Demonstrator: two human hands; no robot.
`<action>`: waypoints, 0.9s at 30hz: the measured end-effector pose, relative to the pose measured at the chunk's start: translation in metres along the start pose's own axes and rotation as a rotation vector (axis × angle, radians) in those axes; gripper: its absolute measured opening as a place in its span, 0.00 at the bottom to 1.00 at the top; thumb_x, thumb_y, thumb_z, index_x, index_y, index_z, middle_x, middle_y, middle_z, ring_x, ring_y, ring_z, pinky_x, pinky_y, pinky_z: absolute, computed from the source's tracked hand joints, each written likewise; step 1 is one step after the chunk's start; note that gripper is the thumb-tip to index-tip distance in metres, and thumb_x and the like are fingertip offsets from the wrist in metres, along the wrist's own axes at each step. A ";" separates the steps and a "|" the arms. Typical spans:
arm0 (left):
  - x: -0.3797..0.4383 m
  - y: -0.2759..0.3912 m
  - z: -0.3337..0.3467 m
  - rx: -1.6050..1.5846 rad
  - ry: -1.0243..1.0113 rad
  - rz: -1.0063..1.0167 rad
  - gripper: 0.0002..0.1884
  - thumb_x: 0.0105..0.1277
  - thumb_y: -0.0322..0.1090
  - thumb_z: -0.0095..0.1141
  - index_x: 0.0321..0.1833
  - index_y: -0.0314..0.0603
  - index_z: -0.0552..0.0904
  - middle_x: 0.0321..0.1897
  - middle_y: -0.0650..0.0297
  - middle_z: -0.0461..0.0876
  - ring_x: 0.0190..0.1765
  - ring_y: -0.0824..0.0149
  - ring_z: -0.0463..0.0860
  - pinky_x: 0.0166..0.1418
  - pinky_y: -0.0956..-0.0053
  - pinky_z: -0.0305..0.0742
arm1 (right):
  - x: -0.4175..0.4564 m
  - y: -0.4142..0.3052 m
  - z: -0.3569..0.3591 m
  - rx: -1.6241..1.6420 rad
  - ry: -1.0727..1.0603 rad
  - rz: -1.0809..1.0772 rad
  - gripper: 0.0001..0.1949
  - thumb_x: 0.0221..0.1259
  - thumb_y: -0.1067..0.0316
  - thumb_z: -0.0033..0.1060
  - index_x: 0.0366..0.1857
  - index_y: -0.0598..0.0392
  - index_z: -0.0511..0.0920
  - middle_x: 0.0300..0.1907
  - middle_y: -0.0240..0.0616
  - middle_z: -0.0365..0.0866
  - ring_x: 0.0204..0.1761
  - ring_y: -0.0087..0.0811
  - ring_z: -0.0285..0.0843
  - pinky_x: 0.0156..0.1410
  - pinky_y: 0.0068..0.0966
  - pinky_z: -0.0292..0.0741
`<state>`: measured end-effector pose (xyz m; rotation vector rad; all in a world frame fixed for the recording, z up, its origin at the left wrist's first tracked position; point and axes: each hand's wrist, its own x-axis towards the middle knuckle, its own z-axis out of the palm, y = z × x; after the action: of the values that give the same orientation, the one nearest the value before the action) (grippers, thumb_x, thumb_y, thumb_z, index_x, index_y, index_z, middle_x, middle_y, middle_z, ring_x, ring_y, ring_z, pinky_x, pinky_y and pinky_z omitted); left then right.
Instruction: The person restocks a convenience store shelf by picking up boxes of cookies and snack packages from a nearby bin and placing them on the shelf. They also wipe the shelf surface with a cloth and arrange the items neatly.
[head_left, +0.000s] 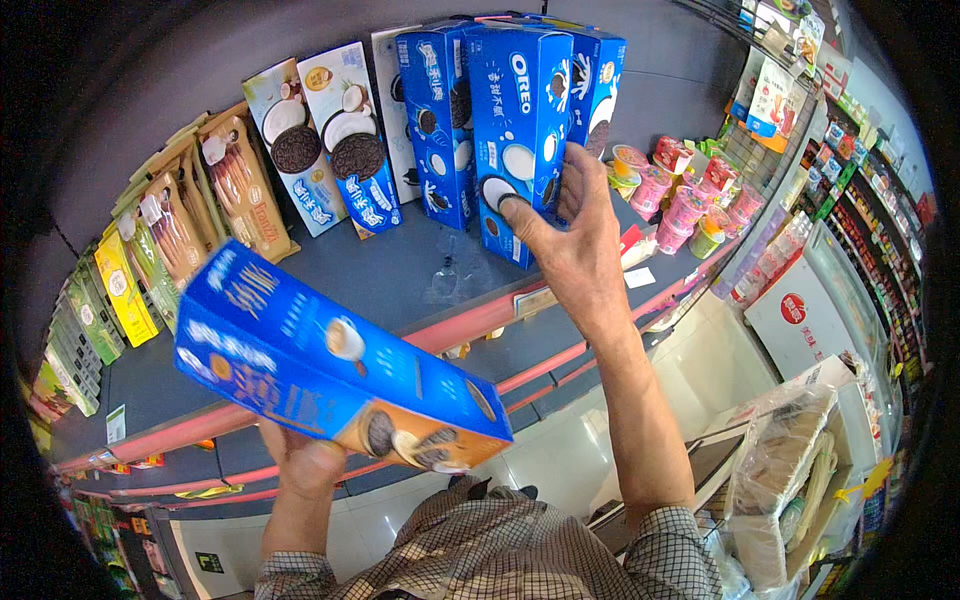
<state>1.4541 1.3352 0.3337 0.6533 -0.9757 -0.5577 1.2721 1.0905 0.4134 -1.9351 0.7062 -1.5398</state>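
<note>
My left hand (311, 457) grips a long blue and orange cookie box (337, 367) from below; the box is tilted, slightly blurred, in front of the shelf edge. My right hand (574, 232) has its thumb on the front and its fingers at the right side of an upright blue Oreo box (514, 150) on the shelf. More blue Oreo boxes (437, 127) stand beside and behind it. To their left, two white and blue Oreo boxes (300, 150) (352, 142) lean against the back panel.
Franzzi packets (244, 187) and a yellow packet (126, 285) stand along the dark shelf's left side. Small pink cups (684, 210) are stacked at the right. A red strip (465, 324) edges the shelf. An open carton with plastic wrap (780, 480) stands lower right, near a white freezer (795, 322).
</note>
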 end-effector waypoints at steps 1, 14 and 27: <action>0.008 0.002 0.000 0.005 0.020 0.027 0.42 0.63 0.44 0.68 0.77 0.39 0.62 0.68 0.55 0.75 0.69 0.53 0.77 0.73 0.52 0.73 | -0.002 0.000 -0.003 -0.020 -0.011 0.023 0.41 0.57 0.60 0.77 0.70 0.69 0.61 0.60 0.70 0.77 0.61 0.55 0.81 0.67 0.43 0.75; 0.089 0.046 0.038 0.426 0.108 -0.021 0.39 0.63 0.45 0.66 0.71 0.27 0.66 0.64 0.51 0.76 0.66 0.57 0.79 0.73 0.60 0.71 | -0.012 -0.007 -0.030 -0.107 -0.025 0.002 0.42 0.55 0.61 0.75 0.70 0.72 0.62 0.59 0.66 0.79 0.61 0.54 0.81 0.64 0.40 0.77; 0.133 0.046 0.073 0.736 -0.045 -0.077 0.34 0.63 0.42 0.65 0.68 0.29 0.71 0.59 0.52 0.78 0.56 0.61 0.82 0.64 0.65 0.75 | -0.085 -0.004 -0.075 0.212 0.105 0.200 0.26 0.67 0.77 0.62 0.70 0.58 0.69 0.60 0.48 0.81 0.55 0.33 0.84 0.57 0.30 0.81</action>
<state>1.4563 1.2570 0.4713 1.3400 -1.2061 -0.2659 1.1815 1.1455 0.3725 -1.5890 0.7259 -1.5331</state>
